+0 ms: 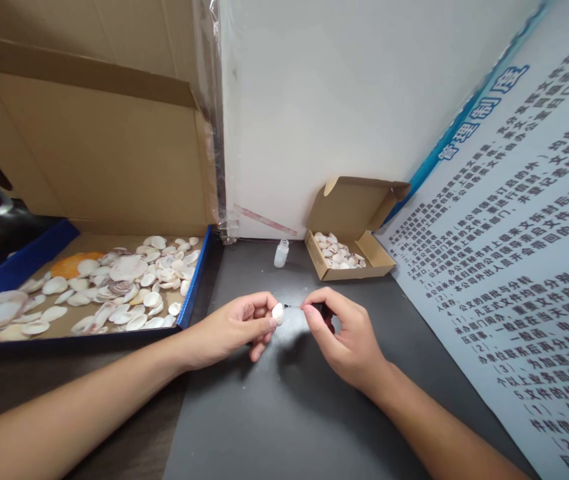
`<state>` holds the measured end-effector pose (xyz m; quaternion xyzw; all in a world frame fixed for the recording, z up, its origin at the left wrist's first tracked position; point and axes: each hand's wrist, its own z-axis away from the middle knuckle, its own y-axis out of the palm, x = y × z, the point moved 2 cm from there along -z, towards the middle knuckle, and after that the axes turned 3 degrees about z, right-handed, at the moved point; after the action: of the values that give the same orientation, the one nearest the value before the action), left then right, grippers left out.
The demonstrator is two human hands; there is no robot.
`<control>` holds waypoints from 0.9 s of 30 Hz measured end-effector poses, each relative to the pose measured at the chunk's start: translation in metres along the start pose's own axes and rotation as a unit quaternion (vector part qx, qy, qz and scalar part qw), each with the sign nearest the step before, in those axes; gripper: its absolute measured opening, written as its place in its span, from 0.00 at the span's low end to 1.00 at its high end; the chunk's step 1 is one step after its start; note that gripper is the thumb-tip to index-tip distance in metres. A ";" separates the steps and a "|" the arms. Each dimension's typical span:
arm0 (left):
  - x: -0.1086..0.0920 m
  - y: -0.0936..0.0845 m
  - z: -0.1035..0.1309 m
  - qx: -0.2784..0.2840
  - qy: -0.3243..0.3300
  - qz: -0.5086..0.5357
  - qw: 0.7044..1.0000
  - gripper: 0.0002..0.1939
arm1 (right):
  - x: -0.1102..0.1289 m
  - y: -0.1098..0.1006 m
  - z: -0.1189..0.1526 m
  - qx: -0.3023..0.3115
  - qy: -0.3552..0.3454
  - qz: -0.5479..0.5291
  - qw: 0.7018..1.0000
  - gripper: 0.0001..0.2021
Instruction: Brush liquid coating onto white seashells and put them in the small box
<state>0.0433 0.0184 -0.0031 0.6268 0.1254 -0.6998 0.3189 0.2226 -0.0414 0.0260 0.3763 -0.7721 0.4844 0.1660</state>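
The left hand (250, 325) pinches a small shell (277, 313) between thumb and fingers, its curled lower fingers free; the shell is white and roundish, held up over the dark bench (264, 427). Opposite, the right hand (339, 333) is closed on a thin tool (288, 307), whose dark tip points toward the shell, just beside it.
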 end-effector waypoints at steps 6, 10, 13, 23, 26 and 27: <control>0.000 0.000 0.000 -0.007 0.005 -0.004 1.000 0.15 | 0.001 -0.002 0.002 0.008 -0.023 -0.029 0.999 0.05; 0.000 -0.001 0.000 -0.005 0.004 -0.005 1.000 0.15 | 0.002 -0.002 0.003 0.022 -0.050 -0.059 0.997 0.05; -0.001 0.000 0.000 -0.002 0.002 -0.006 1.000 0.15 | 0.003 -0.002 0.003 0.010 -0.049 -0.071 0.996 0.06; 0.003 -0.002 -0.001 -0.007 0.008 0.002 1.000 0.15 | 0.000 -0.002 0.000 -0.010 0.001 -0.018 1.000 0.06; 0.003 -0.002 -0.001 -0.004 0.008 0.010 1.000 0.15 | 0.002 -0.001 0.001 0.018 -0.024 -0.037 0.999 0.06; 0.003 -0.002 -0.001 -0.004 0.007 0.016 1.000 0.15 | 0.003 -0.001 0.001 0.023 -0.029 -0.042 0.998 0.07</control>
<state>0.0428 0.0192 -0.0065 0.6323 0.1202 -0.6898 0.3315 0.2221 -0.0439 0.0279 0.4262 -0.7488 0.4831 0.1556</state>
